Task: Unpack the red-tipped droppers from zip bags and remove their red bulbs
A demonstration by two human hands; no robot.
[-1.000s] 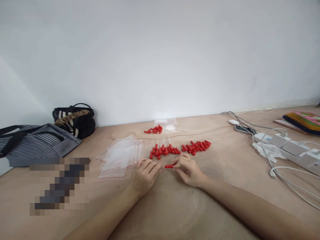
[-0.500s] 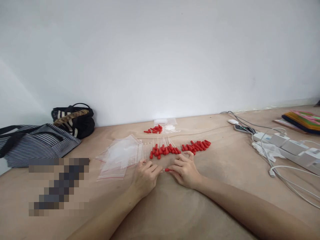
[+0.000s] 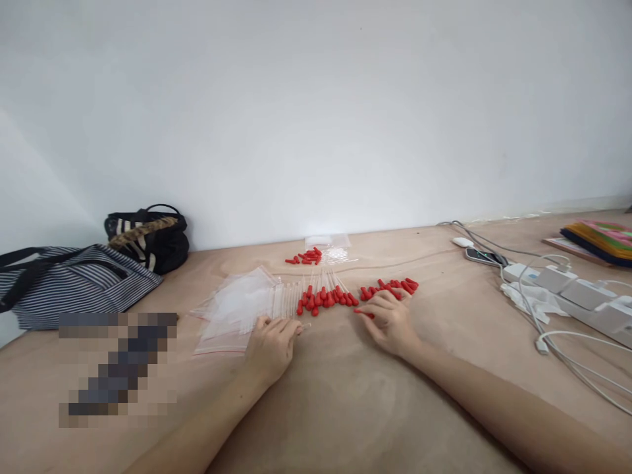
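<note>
My left hand (image 3: 270,343) rests on the table with its fingers curled around a thin clear tube (image 3: 305,324), whose tip pokes out to the right. It lies just in front of a row of bare clear tubes (image 3: 285,297). My right hand (image 3: 390,320) lies at the near edge of a pile of loose red rubber caps (image 3: 395,286), thumb and forefinger closed on one red cap (image 3: 364,313). Between the hands, farther back, lies a row of tubes fitted with red caps (image 3: 326,297).
Clear zip bags (image 3: 232,309) lie left of the tubes. A second small heap of red caps (image 3: 306,255) sits near the wall. A striped bag (image 3: 74,280) and a black bag (image 3: 148,237) stand at the left. A power strip (image 3: 577,289), cables, a phone (image 3: 481,255) and books (image 3: 597,237) are at the right.
The hands, which met over one red-capped tube, have drawn apart. My right hand moved right and back to the loose caps; my left hand slid left toward the bare tubes.
</note>
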